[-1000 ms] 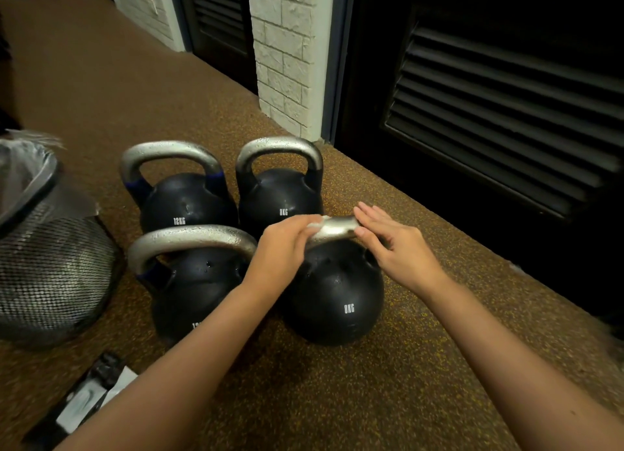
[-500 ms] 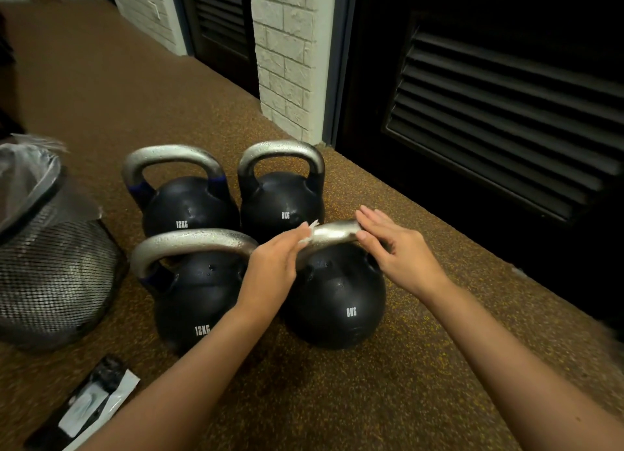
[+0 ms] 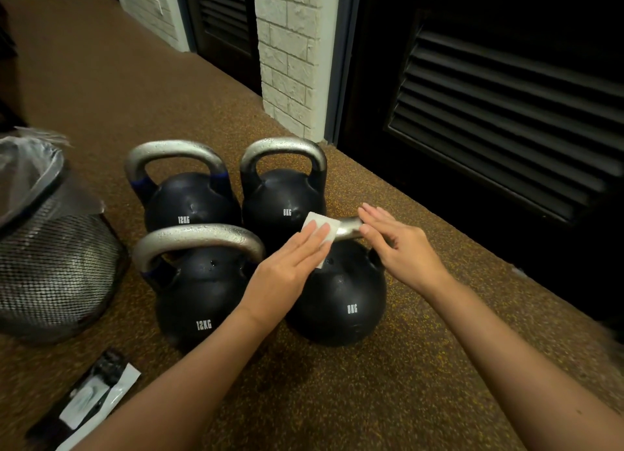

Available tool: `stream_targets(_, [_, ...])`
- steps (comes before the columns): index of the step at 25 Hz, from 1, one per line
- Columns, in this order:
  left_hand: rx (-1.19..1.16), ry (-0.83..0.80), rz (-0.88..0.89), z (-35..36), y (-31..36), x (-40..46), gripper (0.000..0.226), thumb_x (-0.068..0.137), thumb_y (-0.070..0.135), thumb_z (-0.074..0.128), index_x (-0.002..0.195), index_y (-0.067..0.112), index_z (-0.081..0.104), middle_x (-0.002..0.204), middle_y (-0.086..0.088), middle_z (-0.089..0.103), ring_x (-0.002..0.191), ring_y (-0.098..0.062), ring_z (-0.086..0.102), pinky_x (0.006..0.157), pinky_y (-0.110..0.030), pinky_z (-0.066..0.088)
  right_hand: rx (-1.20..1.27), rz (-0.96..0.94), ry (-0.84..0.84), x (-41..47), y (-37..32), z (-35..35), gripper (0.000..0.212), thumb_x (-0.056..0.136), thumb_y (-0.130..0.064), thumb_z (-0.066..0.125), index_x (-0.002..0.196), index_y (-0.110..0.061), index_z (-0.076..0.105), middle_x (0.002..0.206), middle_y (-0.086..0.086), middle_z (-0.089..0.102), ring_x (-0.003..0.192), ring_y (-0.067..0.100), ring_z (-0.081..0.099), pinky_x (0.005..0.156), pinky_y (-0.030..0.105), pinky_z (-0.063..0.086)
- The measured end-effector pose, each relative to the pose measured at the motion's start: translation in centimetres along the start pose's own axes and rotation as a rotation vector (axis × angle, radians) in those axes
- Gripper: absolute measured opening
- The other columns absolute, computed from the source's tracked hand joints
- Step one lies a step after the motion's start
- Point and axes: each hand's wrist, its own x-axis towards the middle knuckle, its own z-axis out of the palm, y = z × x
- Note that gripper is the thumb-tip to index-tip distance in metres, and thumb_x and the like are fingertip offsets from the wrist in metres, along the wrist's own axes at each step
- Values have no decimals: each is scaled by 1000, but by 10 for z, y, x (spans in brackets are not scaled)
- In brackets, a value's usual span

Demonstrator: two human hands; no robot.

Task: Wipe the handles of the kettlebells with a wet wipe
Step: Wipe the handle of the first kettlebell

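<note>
Wet wipe: your white wet wipe (image 3: 320, 229) lies draped over the left part of the handle (image 3: 349, 227) of the near 8KG kettlebell (image 3: 337, 295), right of centre in the frame, directly under your left fingertips.
Left hand: your left hand (image 3: 287, 271) is flat, fingers straight and pressed together, their tips lying on the wipe and pressing it to the handle; nothing is curled round it.
Right hand: your right hand (image 3: 398, 244) sits at the right end of the same handle, fingers extended and close together over the bar, thumb tucked beneath. You cannot tell whether it truly clamps the bar or only rests on it.
Other kettlebells: the near 12KG kettlebell (image 3: 199, 295) stands just left of the one you are working on, almost touching it; the far 12KG kettlebell (image 3: 189, 200) and the far 8KG kettlebell (image 3: 283, 197) stand side by side behind, at frame centre.
Hidden: most of the near 8KG handle is covered by your hands and the wipe; only a short silver stretch shows between them.
Edges: the mesh bin (image 3: 50, 248) with its plastic liner is cut off at the left edge; a torn wrapper (image 3: 91, 396) lies lower left, its print too dim to read.
</note>
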Motion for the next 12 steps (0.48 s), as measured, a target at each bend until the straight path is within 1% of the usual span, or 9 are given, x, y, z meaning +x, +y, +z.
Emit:
stream_targets(2, [28, -31, 110, 5, 4, 6, 36, 88, 1, 52, 124, 3, 56, 138, -12, 48, 133, -27, 39, 106, -43, 40, 8, 3, -8, 0, -1, -1, 42, 95, -33, 47, 135, -23, 45, 145, -10, 39, 139, 4, 25, 114, 19, 12])
stream_targets(4, [92, -77, 182, 5, 4, 9, 37, 88, 1, 52, 125, 3, 54, 140, -12, 46, 134, -28, 36, 106, -45, 38, 13, 7, -19, -1, -1, -1, 43, 95, -34, 47, 136, -24, 44, 145, -12, 38, 138, 2, 23, 117, 23, 13])
stream_targets(6, [129, -98, 202, 1, -2, 2, 38, 89, 2, 48, 127, 4, 52, 142, -11, 44, 135, -27, 34, 109, -44, 34, 9, 11, -28, -1, 0, -2, 43, 95, -34, 46, 137, -25, 43, 145, -13, 36, 138, 0, 21, 117, 25, 13])
stream_targets(10, [168, -41, 203, -6, -9, -16, 39, 89, 5, 43, 128, 4, 46, 140, -10, 41, 133, -26, 36, 112, -42, 24, 24, 4, -22, 1, 1, -1, 43, 94, -35, 46, 136, -24, 46, 145, -11, 38, 140, 5, 24, 118, 29, 15])
stream_targets(12, [169, -42, 201, -4, -4, -10, 37, 89, 5, 45, 126, 4, 50, 139, -11, 46, 132, -27, 38, 112, -42, 26, 19, 10, -22, 1, 1, -1, 43, 95, -35, 46, 136, -23, 45, 145, -10, 38, 140, 6, 24, 118, 29, 15])
